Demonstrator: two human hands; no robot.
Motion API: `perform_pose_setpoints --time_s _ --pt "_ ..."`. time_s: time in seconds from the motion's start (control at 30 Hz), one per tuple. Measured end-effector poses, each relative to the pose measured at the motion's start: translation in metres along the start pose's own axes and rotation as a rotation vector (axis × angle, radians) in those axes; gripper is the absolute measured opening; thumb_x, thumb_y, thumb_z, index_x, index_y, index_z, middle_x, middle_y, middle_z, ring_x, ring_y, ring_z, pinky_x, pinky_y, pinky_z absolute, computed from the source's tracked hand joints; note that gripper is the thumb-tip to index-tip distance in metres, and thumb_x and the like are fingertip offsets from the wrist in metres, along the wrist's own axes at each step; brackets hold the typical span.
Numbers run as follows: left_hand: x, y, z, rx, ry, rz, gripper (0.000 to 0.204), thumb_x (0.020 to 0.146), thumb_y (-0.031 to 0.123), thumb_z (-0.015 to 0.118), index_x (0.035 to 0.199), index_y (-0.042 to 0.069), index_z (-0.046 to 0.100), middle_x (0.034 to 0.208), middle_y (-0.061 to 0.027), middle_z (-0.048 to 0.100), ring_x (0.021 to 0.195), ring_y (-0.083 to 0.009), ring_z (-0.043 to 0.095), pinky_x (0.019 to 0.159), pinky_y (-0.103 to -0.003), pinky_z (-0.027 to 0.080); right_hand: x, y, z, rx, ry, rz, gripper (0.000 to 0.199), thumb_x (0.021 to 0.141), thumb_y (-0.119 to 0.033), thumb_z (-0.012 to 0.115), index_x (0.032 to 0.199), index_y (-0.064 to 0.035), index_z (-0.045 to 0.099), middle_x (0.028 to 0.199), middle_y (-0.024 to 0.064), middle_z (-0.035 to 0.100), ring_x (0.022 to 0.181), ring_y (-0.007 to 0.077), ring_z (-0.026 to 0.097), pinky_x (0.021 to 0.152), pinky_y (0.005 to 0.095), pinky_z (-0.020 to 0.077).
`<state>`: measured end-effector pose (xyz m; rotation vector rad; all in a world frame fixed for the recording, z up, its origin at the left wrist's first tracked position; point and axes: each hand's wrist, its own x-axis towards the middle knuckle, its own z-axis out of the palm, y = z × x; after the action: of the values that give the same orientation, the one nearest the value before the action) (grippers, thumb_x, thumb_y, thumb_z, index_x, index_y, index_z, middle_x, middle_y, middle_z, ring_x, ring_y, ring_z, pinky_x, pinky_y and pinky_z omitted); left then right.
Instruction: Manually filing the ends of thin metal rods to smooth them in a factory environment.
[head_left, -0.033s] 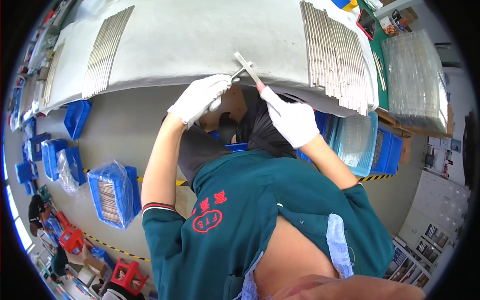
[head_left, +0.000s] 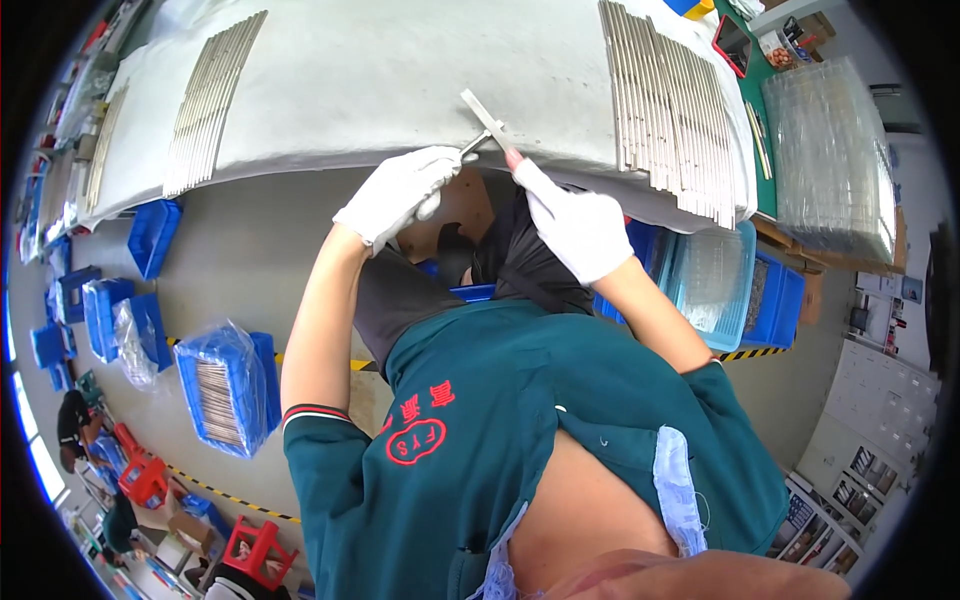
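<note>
Head view: over the near edge of the bench, the left hand is gripping a metal rod slanting far-right; the right hand is holding a flat bar slanting far-left across its tip.

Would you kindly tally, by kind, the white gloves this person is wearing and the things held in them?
White gloves: 2, one on the left hand, one on the right hand
Slim metal rod: 1, in the left hand
Flat pale bar: 1, in the right hand
Total: 4
</note>
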<state>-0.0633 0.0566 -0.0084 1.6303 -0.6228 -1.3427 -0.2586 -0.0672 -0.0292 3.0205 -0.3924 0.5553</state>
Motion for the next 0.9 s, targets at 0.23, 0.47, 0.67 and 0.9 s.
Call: perform_pose_setpoints --time_s 0.23,0.47,0.67,0.9 --pt "0.001 -0.005 0.001 0.02 0.052 0.032 0.03 0.089 0.02 0.054 0.111 0.001 0.058 0.085 0.0005 0.059 0.063 -0.0055 0.042 0.058 -0.02 0.039 -0.023 -0.004 -0.007 -0.09 -0.186 0.039 0.053 0.077 -0.01 0.058 0.129 -0.0169 0.049 0.064 0.0012 0.055 0.033 0.0144 0.043 0.035 0.0286 0.0353" --pt "0.001 0.0 0.0 0.008 0.021 -0.036 0.029 0.089 0.021 0.054 0.111 0.002 0.059 0.083 0.0025 0.058 0.06 -0.0046 0.04 0.056 -0.019 0.037 0.003 0.003 0.01 -0.076 -0.011 -0.017 0.04 0.077 -0.009 0.058 0.116 -0.0058 0.057 0.107 0.0011 0.06 0.035 0.016 0.046 0.036 0.0288 0.0375" --pt "-0.003 0.005 0.004 0.008 0.031 0.002 0.027 0.089 0.02 0.053 0.109 0.003 0.06 0.072 0.004 0.053 0.057 -0.004 0.038 0.051 -0.019 0.034 -0.005 0.001 -0.003 -0.032 -0.045 0.066 0.048 0.078 -0.01 0.058 0.126 -0.0138 0.051 0.069 0.0058 0.06 0.035 0.0193 0.046 0.038 0.0316 0.0394" --pt "-0.003 0.004 0.004 0.018 0.067 -0.011 0.026 0.089 0.02 0.053 0.109 0.004 0.059 0.07 0.0048 0.052 0.054 -0.0039 0.037 0.048 -0.019 0.031 -0.006 0.008 -0.009 0.047 -0.064 0.054 0.045 0.079 -0.009 0.057 0.124 -0.0114 0.052 0.098 0.0029 0.064 0.038 0.0202 0.049 0.039 0.0325 0.0407"
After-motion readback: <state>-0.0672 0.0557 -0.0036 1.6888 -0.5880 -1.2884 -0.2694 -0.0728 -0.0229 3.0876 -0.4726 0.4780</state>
